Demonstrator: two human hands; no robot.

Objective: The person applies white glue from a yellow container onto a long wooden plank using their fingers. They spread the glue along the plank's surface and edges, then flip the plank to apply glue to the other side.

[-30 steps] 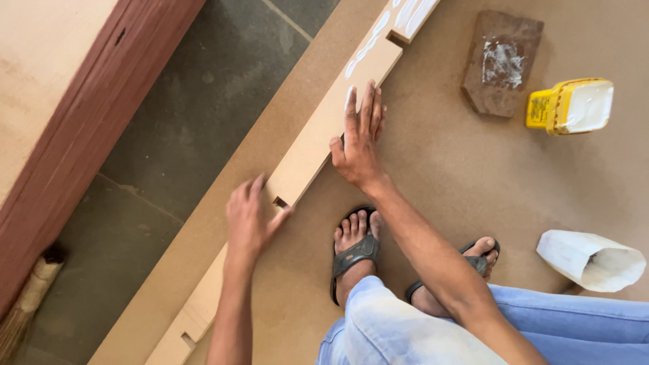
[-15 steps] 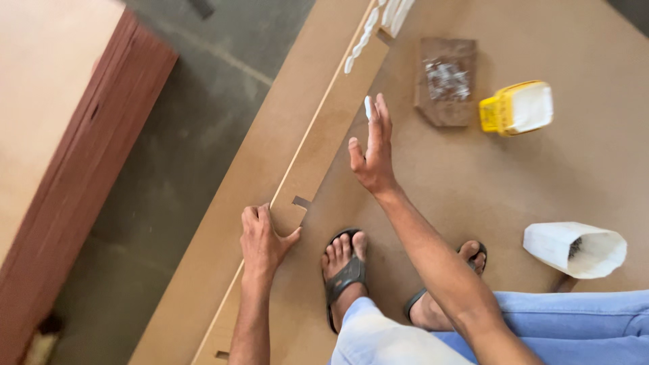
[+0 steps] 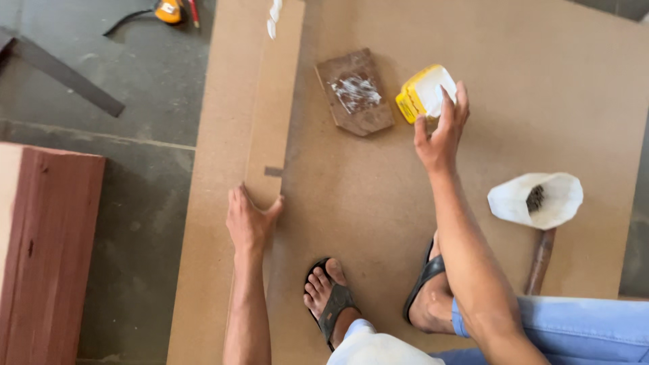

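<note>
The left hand (image 3: 250, 220) lies flat and released on the near end of a long board strip (image 3: 274, 115), which runs away beyond its fingers. The right hand (image 3: 441, 132), fingers spread and grasping nothing, hovers just beside the yellow tub (image 3: 422, 101).

Landmark: board (image 3: 351, 196) under my feet.
Strip (image 3: 274, 101): on board, left.
Tub (image 3: 422, 94): on board, far right.
Bag (image 3: 537, 199): right edge.

A grey stone floor (image 3: 122, 203) in daylight. A reddish wooden cabinet (image 3: 44, 257) stands at its left edge. A dark strip (image 3: 67, 76) lies near the top-left corner.
</note>
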